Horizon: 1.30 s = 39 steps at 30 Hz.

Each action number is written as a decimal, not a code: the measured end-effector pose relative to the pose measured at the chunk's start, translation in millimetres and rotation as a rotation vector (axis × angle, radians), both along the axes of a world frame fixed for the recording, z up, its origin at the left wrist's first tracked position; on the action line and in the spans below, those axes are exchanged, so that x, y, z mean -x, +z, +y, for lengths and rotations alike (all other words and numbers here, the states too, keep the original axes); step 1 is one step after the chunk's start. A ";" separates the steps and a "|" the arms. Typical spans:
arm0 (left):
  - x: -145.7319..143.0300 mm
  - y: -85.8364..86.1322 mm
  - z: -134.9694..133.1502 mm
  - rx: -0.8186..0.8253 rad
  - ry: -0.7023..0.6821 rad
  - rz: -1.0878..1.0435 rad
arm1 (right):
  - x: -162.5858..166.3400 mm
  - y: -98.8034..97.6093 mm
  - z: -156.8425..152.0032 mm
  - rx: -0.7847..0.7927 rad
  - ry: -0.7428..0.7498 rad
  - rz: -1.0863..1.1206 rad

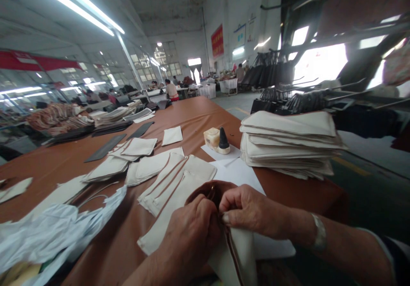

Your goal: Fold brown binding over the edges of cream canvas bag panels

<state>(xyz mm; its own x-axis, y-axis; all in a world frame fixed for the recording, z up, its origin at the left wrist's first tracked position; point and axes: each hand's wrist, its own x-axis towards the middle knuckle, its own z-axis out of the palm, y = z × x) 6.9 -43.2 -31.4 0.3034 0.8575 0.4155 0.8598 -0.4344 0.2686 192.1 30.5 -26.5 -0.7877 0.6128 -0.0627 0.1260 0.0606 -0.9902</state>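
Observation:
My left hand (188,237) and my right hand (248,211) meet at the near edge of the brown table (188,115). Both are closed, pinching a brown-edged cream fabric piece (238,252) between them. Its brown curved part (208,190) arches just beyond my fingers. A bracelet sits on my right wrist. Beside my left hand lie several cream pieces with brown trim (174,181), overlapping one another.
A tall stack of cream pieces (288,143) stands at the right edge. A small block (212,137) and a dark cone-topped bottle (223,141) rest on white paper (237,172). Crumpled plastic (57,226) lies at left. Other people work at far tables.

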 end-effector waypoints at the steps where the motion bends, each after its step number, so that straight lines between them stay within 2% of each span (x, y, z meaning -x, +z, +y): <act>1: 1.3 1.8 0.5 0.099 0.018 -0.107 | -0.4 0.1 -0.7 -0.054 -0.006 -0.019; 3: 4.4 3.9 1.3 0.350 0.012 -0.379 | -1.5 1.0 -2.7 -0.187 -0.028 -0.025; 6: 8.2 0.7 2.5 0.691 -0.095 -0.832 | -3.6 0.8 -6.4 -0.335 -0.050 0.034; 9: 8.0 -4.8 2.7 0.808 -0.147 -1.066 | -4.6 -3.9 -10.0 -0.355 -0.089 0.052; 13: 2.2 -3.6 0.3 0.764 -0.030 -0.911 | -3.4 -9.2 -13.2 -0.341 -0.186 0.080; 16: -2.7 0.3 -2.7 0.814 0.066 -0.828 | -3.1 -9.5 -14.1 -0.321 -0.206 0.089; 20: -8.1 4.4 -5.5 0.928 0.090 -0.905 | -4.6 -10.7 -14.3 -0.342 -0.152 0.162; 26: -11.7 3.1 -8.1 1.003 0.106 -0.997 | -7.1 -6.0 -11.3 -0.479 -0.015 0.333; 30: -10.4 -0.1 -10.2 1.025 0.122 -1.153 | -9.4 -4.5 -0.2 -0.770 0.167 0.450; 33: -9.7 -3.1 -9.5 1.022 0.082 -1.238 | -11.1 -10.4 6.4 -0.946 0.204 0.455; 37: -9.6 -7.6 -8.3 0.998 0.053 -1.269 | -14.6 -18.8 3.0 -0.978 0.174 0.420; 39: -8.6 -7.6 -9.6 0.990 0.023 -1.255 | -18.3 -18.7 -1.5 -0.882 0.154 0.416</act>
